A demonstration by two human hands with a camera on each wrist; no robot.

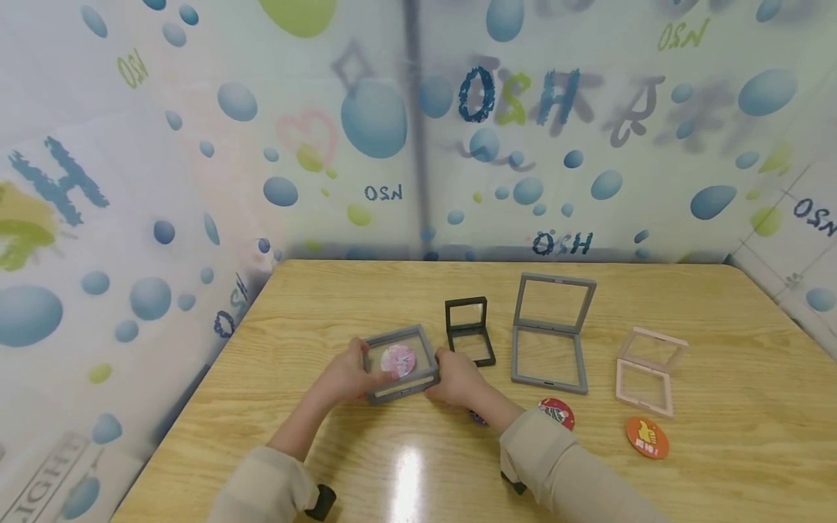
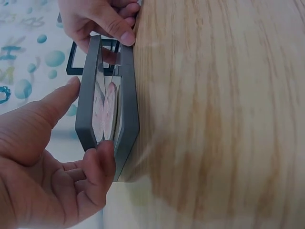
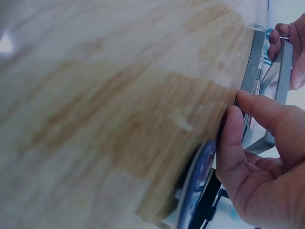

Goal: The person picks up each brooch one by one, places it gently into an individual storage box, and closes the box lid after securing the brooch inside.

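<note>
A grey display frame (image 1: 392,336) with clear film panes lies on the table, its lid lowered but a wedge-shaped gap left along the front. Between the panes sits a round pink badge (image 1: 398,361), seen edge-on in the left wrist view. My left hand (image 1: 349,374) grips the frame's left side, one fingertip (image 2: 107,143) in the gap by the badge and another against the lid's outside. At the right side, my right hand (image 1: 458,379) pinches the edge of the frame's lower half. Close below that hand lies a blue-purple badge (image 3: 198,183), mostly hidden by the forearm in the head view.
Standing open behind and to the right are a small black frame (image 1: 467,330), a larger grey frame (image 1: 546,327) and a pale pink frame (image 1: 644,362). A red badge (image 1: 558,412), partly behind the right sleeve, and an orange badge (image 1: 647,437) lie nearer. A printed curtain (image 1: 314,225) borders the wooden table (image 1: 732,407).
</note>
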